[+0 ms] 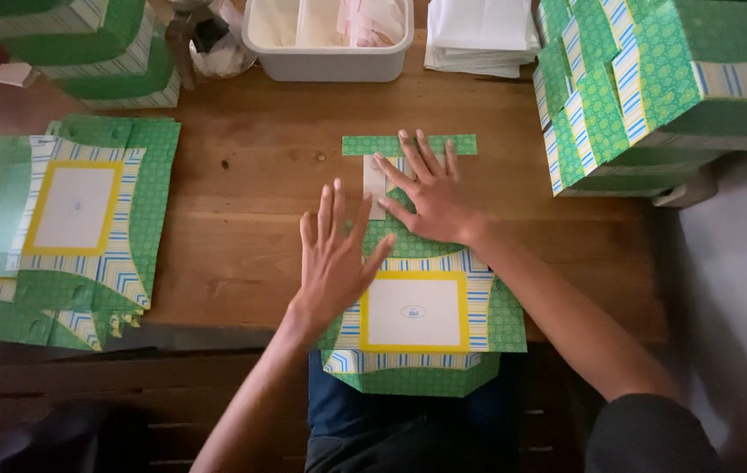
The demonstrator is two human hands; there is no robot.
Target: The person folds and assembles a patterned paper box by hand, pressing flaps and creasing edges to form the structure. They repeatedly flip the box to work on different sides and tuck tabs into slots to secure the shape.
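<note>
The right hand (430,197) lies flat with fingers spread on a green patterned paper sheet (422,307) at the near edge of the wooden table (251,175). The left hand (334,254), open and spread too, rests on the sheet's left side. A stack of similar flat sheets (76,228) lies to the left, folded green boxes (654,88) to the right, and a white tub (330,39) beyond.

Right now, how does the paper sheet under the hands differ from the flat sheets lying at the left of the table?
The sheet under the hands is single and overhangs the near table edge; the left sheets are stacked on the table. The left hand and right hand press the first; nothing touches the stack. Both show green print, striped bands and a yellow-framed white panel.
</note>
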